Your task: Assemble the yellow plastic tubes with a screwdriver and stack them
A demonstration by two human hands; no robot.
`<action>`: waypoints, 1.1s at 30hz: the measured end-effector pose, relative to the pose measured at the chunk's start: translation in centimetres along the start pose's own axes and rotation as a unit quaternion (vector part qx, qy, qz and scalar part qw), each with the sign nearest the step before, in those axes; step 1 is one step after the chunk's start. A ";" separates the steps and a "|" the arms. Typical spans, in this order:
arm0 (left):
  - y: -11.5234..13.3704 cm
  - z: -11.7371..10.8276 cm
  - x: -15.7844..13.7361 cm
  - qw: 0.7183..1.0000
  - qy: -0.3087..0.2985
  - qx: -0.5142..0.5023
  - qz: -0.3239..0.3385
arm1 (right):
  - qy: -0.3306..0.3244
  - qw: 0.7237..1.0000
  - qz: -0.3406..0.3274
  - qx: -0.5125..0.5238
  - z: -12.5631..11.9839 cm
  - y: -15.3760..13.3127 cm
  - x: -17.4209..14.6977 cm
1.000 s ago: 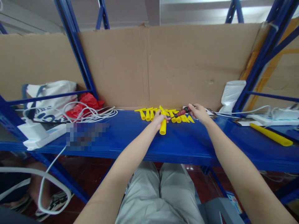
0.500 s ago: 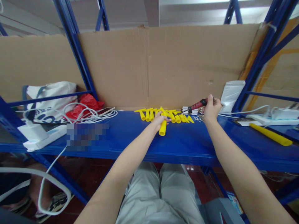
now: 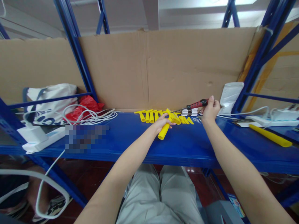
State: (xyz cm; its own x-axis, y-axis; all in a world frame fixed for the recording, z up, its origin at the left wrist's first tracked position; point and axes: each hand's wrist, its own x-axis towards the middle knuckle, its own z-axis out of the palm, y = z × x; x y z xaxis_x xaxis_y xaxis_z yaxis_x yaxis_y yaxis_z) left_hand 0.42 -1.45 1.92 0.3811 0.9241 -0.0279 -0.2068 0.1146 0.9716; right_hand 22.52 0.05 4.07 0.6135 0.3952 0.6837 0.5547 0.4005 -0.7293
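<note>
My left hand (image 3: 161,123) is closed around a yellow T-shaped plastic handle (image 3: 163,132), whose hollow round end points towards me. In my right hand (image 3: 211,111) is a screwdriver (image 3: 196,105) with a red and black grip. Its thin shaft runs left to the head of the held handle; whether the tip touches a screw is too small to tell. Behind the left hand, similar yellow handles (image 3: 147,117) lie in a row. Yellow wedge-shaped pieces (image 3: 190,120), stacked black-and-white strips (image 3: 192,112) and scattered tiny parts (image 3: 197,120) lie between the hands.
A blue shelf (image 3: 130,140) forms the work surface, with a cardboard wall (image 3: 149,68) behind. White cables (image 3: 102,116), a red bag (image 3: 86,107) and a cloth bag (image 3: 52,105) lie left. Right are a white pouch (image 3: 231,96), a power strip (image 3: 268,120) and a long yellow tube (image 3: 269,135).
The left hand has shifted slightly right and tilted the yellow handle, its hollow end now lower and further left. The screwdriver's shaft now reaches the handle's head.
</note>
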 end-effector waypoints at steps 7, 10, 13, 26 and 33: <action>-0.3 -0.2 0.2 1.000 -0.012 0.010 0.010 | -0.054 0.998 -0.005 0.032 -0.1 0.1 0.1; -0.3 -0.2 0.2 1.000 -0.011 0.008 0.007 | -0.073 0.996 -0.024 0.036 -0.2 0.2 0.2; -0.3 -0.2 0.2 1.000 -0.014 0.001 0.004 | -0.029 0.999 -0.029 0.024 -0.1 0.1 0.1; -0.3 -0.3 0.3 1.000 -0.026 -0.004 -0.005 | -0.045 0.998 -0.033 0.026 -0.3 0.0 0.1; 0.0 -0.2 0.1 1.000 -0.023 -0.012 -0.006 | -0.054 0.997 -0.030 0.037 -0.4 -0.2 -0.1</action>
State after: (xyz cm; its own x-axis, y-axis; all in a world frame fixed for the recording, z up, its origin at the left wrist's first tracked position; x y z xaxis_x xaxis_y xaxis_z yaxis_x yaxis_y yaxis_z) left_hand 0.29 -1.27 1.85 0.4254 0.9046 -0.0287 -0.2236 0.1358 0.9652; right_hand 22.61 -0.42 4.16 0.5138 0.4533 0.7284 0.5442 0.4841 -0.6852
